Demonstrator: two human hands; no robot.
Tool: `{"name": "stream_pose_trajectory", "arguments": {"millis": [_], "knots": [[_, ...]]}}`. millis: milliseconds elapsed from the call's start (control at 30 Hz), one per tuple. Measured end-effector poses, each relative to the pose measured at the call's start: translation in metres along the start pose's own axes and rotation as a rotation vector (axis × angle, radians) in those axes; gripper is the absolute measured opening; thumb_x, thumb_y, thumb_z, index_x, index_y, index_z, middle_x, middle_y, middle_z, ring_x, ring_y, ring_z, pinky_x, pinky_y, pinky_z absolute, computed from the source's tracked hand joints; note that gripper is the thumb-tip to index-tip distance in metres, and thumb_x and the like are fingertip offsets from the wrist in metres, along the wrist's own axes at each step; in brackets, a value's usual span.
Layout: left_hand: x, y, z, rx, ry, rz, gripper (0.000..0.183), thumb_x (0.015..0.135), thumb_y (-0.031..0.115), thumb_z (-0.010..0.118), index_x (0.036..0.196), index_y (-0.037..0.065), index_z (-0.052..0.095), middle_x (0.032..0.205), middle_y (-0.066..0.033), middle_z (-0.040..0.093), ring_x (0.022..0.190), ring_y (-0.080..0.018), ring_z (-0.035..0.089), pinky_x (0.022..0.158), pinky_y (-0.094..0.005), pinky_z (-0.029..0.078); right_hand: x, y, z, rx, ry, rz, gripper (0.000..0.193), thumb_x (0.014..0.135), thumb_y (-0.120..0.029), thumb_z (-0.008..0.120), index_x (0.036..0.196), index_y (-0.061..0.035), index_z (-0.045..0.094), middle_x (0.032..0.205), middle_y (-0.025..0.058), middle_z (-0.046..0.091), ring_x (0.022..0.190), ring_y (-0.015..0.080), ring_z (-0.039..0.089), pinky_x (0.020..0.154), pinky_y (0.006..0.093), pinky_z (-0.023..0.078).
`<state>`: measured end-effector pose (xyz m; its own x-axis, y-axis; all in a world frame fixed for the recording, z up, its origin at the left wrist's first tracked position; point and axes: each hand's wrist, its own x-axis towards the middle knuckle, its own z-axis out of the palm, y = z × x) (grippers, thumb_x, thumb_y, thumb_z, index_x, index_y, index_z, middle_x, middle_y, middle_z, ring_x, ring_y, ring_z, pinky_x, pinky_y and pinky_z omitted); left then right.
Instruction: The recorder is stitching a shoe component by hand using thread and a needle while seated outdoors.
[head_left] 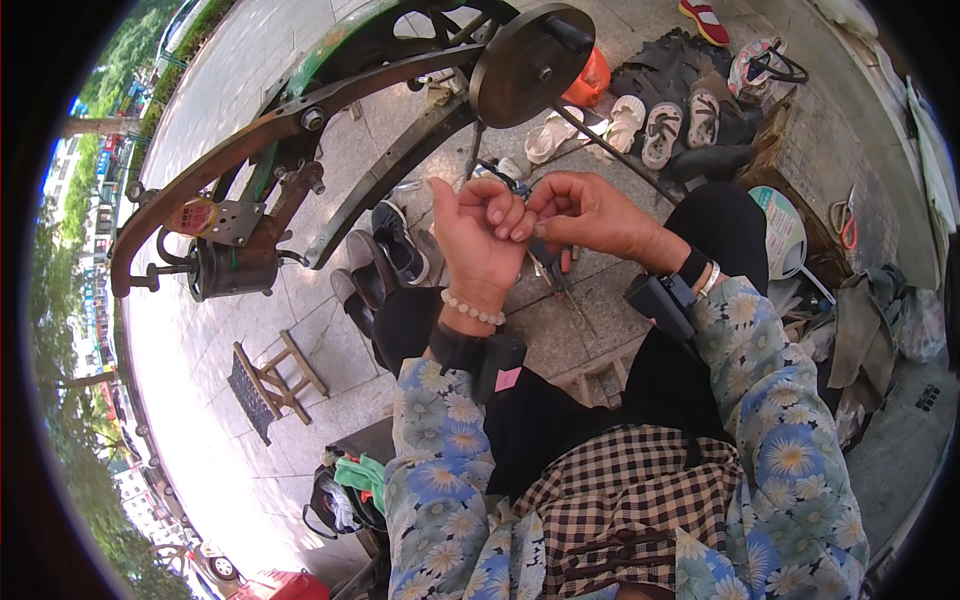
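Both hands are raised together over my lap. My left hand point(482, 235) has its palm turned up, with the fingers curled in and the thumb sticking out. Beside it, my right hand point(597, 217) pinches thumb and forefinger together, touching the left fingertips. Whatever lies between the fingers is too small to make out. Just beyond the hands stands a hand-cranked shoe-sewing machine point(222, 168) with a curved rusty arm and a round dark wheel point(530, 68). A dark sneaker point(398, 243) sits on the paving left of my left hand.
Brown shoes point(370, 266) lie by my left knee, and a folding stool point(278, 378) stands farther left. Several sandals point(662, 135) and an orange-red bag point(590, 80) are ahead right. A wooden box point(800, 150), hand fan point(782, 232) and scissors point(848, 220) are at right.
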<state>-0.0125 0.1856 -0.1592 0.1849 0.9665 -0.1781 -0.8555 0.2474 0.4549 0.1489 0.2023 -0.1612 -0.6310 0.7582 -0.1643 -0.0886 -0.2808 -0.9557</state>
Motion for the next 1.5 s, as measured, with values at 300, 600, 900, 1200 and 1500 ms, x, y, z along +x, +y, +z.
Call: {"name": "stream_pose_trajectory", "arguments": {"millis": [300, 600, 900, 1200, 1500], "knots": [[0.006, 0.002, 0.008, -0.153, -0.072, -0.009, 0.058, 0.090, 0.050, 0.029, 0.075, 0.001, 0.058, 0.056, -0.0018, 0.032, 0.051, -0.0126, 0.031, 0.046, -0.0246, 0.029, -0.005, -0.017, 0.002, 0.101, 0.030, -0.085, 0.016, 0.075, -0.003, 0.060, 0.088, 0.0013, 0.052, 0.076, 0.0051, 0.059, 0.065, 0.0090, 0.058, 0.058, 0.0210, 0.049], [0.006, -0.005, -0.001, 0.028, 0.065, 0.011, 0.060, 0.087, 0.058, 0.029, 0.069, 0.005, 0.053, 0.052, -0.0008, 0.034, 0.047, -0.0116, 0.032, 0.045, -0.0265, 0.028, 0.001, -0.002, 0.008, -0.053, 0.123, -0.031, 0.017, 0.077, -0.012, 0.063, 0.086, -0.0015, 0.053, 0.072, 0.0036, 0.060, 0.057, 0.0085, 0.056, 0.038, 0.0232, 0.046], [0.001, -0.005, 0.000, 0.035, 0.125, 0.051, 0.059, 0.085, 0.059, 0.032, 0.070, 0.006, 0.052, 0.051, -0.0003, 0.035, 0.046, -0.0112, 0.033, 0.045, -0.0264, 0.028, 0.004, -0.001, 0.015, 0.214, 0.079, 0.024, 0.017, 0.079, -0.009, 0.058, 0.091, -0.0004, 0.051, 0.079, 0.0089, 0.060, 0.054, 0.0141, 0.057, 0.040, 0.0288, 0.049], [0.002, -0.004, -0.003, 0.038, 0.067, 0.079, 0.058, 0.086, 0.058, 0.032, 0.071, 0.006, 0.052, 0.052, -0.0004, 0.036, 0.045, -0.0110, 0.033, 0.046, -0.0263, 0.028, 0.005, 0.001, 0.015, 0.309, 0.044, 0.012, 0.017, 0.079, -0.010, 0.057, 0.092, -0.0022, 0.050, 0.083, 0.0088, 0.059, 0.065, 0.0143, 0.057, 0.049, 0.0266, 0.048], [0.001, -0.009, -0.001, 0.245, 0.115, 0.142, 0.061, 0.085, 0.060, 0.032, 0.070, 0.004, 0.053, 0.052, 0.0005, 0.036, 0.046, -0.0105, 0.034, 0.044, -0.0257, 0.030, 0.003, 0.007, 0.016, 0.270, 0.100, -0.009, 0.019, 0.078, -0.012, 0.058, 0.093, -0.0055, 0.048, 0.079, 0.0067, 0.058, 0.057, 0.0118, 0.055, 0.038, 0.0257, 0.047]]}}
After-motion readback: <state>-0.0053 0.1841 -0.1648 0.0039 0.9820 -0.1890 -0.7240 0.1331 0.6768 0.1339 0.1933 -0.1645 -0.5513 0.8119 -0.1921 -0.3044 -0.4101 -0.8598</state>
